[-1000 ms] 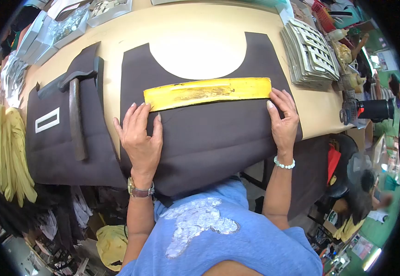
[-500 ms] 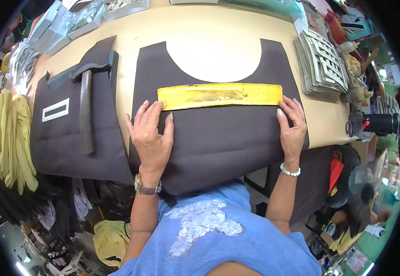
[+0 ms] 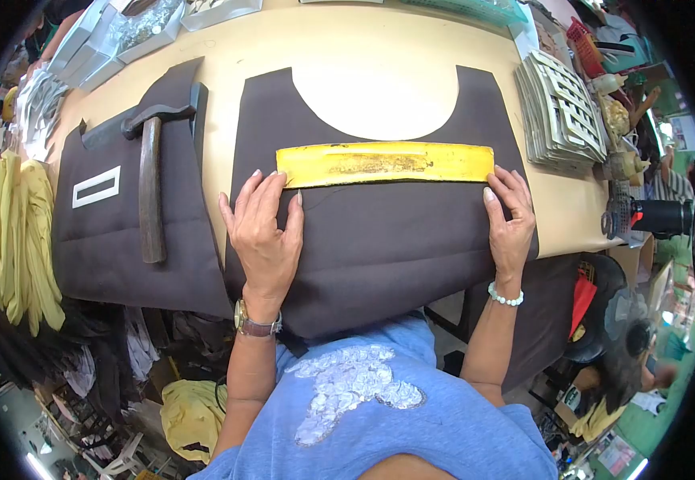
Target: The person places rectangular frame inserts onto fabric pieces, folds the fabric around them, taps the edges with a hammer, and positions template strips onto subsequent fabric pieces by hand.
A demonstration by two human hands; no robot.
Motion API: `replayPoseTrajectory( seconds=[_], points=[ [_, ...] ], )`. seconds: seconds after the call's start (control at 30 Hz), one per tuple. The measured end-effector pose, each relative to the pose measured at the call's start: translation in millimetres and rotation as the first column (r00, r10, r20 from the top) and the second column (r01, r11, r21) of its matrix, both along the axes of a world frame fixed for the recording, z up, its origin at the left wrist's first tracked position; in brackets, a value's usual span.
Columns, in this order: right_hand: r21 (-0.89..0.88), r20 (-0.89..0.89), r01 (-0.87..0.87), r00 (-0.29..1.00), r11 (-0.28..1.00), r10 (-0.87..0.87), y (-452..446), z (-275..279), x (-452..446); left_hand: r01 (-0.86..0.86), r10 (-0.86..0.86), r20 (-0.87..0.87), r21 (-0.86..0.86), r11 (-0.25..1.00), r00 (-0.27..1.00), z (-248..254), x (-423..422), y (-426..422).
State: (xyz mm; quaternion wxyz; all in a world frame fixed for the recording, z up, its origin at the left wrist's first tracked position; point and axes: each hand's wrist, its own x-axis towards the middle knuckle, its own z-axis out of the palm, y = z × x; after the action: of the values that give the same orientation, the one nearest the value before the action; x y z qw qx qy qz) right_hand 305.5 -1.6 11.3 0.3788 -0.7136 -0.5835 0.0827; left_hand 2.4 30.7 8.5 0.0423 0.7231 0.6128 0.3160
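Observation:
A long yellow strip (image 3: 383,163), scuffed dark along its middle and with a dark lower edge, lies across a dark brown fabric panel (image 3: 387,224). The panel has a deep rounded cut-out at its far side. My left hand (image 3: 264,228) touches the strip's left end with its fingertips, while its thumb rests on the fabric, fingers apart. At the opposite end, my right hand (image 3: 510,220) has its fingertips against the strip's corner, fingers also spread. A hammer (image 3: 152,188) with a worn wooden handle lies on a second dark panel (image 3: 107,240) to the left.
A white rectangular frame (image 3: 96,187) lies on the left panel. Stacked slotted card templates (image 3: 559,112) stand at the right, near a black flask (image 3: 663,216). Boxes of small parts (image 3: 151,36) line the far edge. Yellow cloth pieces (image 3: 15,232) hang at left.
Both hands stay at the strip's ends, with almost no movement. The view has shifted slightly. Part of another person's arm now shows at the upper left.

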Motion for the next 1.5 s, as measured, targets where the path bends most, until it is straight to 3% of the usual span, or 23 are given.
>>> replayPoseTrajectory(
  seconds=[1.5],
  points=[
    [0.027, 0.023, -0.02, 1.0, 0.999, 0.02, 0.0, 1.1, -0.5, -0.001, 0.002, -0.043, 0.016, 1.0, 0.999, -2.6, 1.3, 0.9]
  ],
)
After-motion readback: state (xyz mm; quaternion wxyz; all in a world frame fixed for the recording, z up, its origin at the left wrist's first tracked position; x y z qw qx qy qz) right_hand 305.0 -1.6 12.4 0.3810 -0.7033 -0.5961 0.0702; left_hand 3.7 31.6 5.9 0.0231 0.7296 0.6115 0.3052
